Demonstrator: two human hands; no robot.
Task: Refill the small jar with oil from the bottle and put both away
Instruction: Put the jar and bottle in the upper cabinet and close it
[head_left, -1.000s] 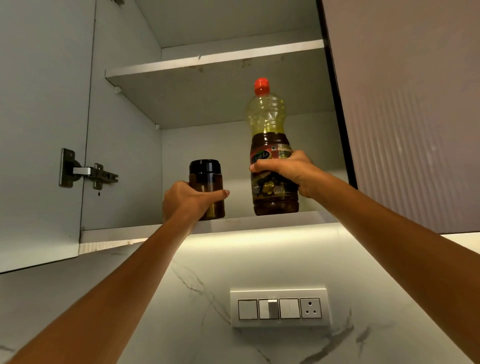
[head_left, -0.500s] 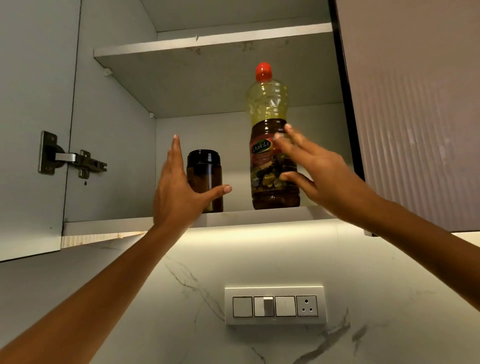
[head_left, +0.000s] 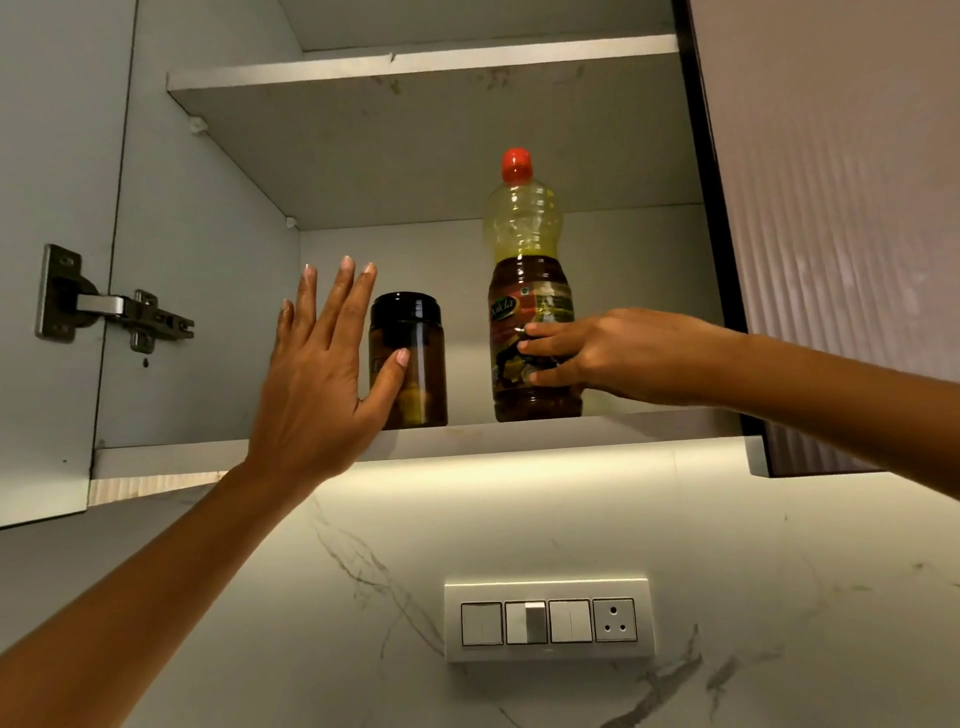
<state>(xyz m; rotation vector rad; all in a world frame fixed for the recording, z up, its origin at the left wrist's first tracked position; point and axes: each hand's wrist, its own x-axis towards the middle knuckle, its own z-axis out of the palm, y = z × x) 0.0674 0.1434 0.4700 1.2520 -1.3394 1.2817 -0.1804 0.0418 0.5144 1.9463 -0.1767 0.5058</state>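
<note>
grey cupboard shelf (head_left: 519, 437) bears jar (head_left: 418, 358) and bottle (head_left: 525, 291); left hand (head_left: 317, 379) splayed beside jar; right hand (head_left: 615, 353), fingers outstretched, touches bottle

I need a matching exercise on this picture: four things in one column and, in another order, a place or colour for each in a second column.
Things: 1 small jar; 2 oil bottle; 3 switch panel; 4 hinge.
Descriptions: a red cap; b on the wall under the cabinet; c on the open door; d black lid, left of the bottle.
Pairs: 1-d, 2-a, 3-b, 4-c.
</note>
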